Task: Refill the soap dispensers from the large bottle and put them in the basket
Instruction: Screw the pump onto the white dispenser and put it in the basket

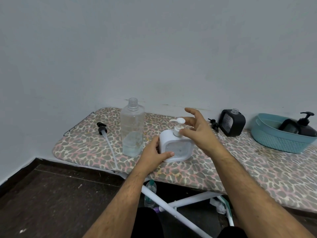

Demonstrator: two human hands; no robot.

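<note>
Left hand [155, 150] clasps the lower left corner of the white square plastic soap dispenser [176, 146], thumb across its front; right hand [197, 130] has thumb and forefinger pinched at the collar of the white pump head [178, 125], other fingers spread free. Head view, only view: dispenser stands upright on the leopard-print padded ironing board [240, 169], just right of the tall clear large bottle [132, 127], uncapped, liquid low in its base. Black pump with long white tube [104, 134] lies left of the bottle. Uncapped black square dispenser [232, 122] stands further right, small black pump [214, 125] beside it. Teal woven plastic basket [274, 138] at far right holds a black dispenser [303, 126]. Judgement: pump being screwed home. Filled body likely moderately heavy, rigid, smooth, possibly soap-slick; lift by the flat sides, not the pump.
</note>
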